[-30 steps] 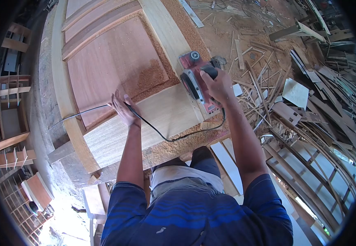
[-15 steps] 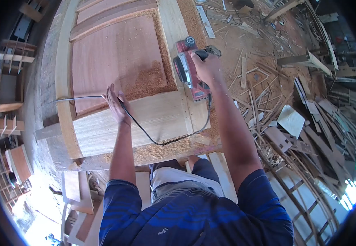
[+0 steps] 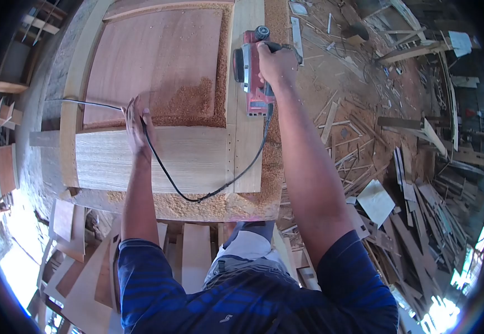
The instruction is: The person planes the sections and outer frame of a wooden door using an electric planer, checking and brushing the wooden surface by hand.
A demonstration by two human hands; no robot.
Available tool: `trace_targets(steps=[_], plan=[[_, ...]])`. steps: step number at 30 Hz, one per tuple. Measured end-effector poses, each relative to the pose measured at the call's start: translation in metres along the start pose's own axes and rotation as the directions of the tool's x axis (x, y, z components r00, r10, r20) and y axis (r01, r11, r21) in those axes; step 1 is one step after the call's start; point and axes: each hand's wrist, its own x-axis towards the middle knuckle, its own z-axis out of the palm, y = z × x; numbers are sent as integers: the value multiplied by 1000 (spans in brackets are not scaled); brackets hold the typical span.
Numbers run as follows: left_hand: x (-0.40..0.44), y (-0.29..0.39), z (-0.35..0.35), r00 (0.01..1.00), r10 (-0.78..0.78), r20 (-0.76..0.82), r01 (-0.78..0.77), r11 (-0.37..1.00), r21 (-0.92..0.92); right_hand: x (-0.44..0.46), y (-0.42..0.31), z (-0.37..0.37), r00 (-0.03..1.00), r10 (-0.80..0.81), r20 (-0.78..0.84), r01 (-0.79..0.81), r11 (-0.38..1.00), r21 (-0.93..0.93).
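My right hand (image 3: 278, 65) is wrapped around the handle of a red electric hand planer (image 3: 256, 99). The planer rests on the right stile of a wooden panelled door (image 3: 153, 158). Its black power cord (image 3: 197, 200) loops from the planer's rear across the lower rail to my left hand (image 3: 137, 125). That hand is closed on the cord, above the lower edge of the door's recessed panel. Past it, the cord runs on to the left. Wood shavings (image 3: 194, 100) cover the panel's lower right part and right edge.
The door lies on a workbench (image 3: 167, 207) strewn with sawdust along its near and right edges. Scrap strips and offcuts (image 3: 414, 222) pile up on the floor to the right. Boards (image 3: 196, 250) stand below the bench near my legs. Wooden frames (image 3: 5, 114) are at the left.
The planer has slid forward along the right stile, away from my body, with my right hand on it. My left hand keeps the cord near the same panel edge. The view has shifted.
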Motion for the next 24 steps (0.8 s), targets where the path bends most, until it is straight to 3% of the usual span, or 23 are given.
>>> trace_targets(steps=[8, 13, 24], plan=[[-1, -3, 1, 1000, 17, -16, -17, 999, 44, 70, -7, 8, 995, -96, 20, 96, 995, -3], [1, 15, -6, 998, -60, -13, 61, 997, 46, 97, -32, 9, 993, -104, 54, 104, 995, 14], [7, 23, -8, 997, -61, -53, 68, 987, 144, 233, -54, 31, 990, -94, 103, 91, 995, 30]])
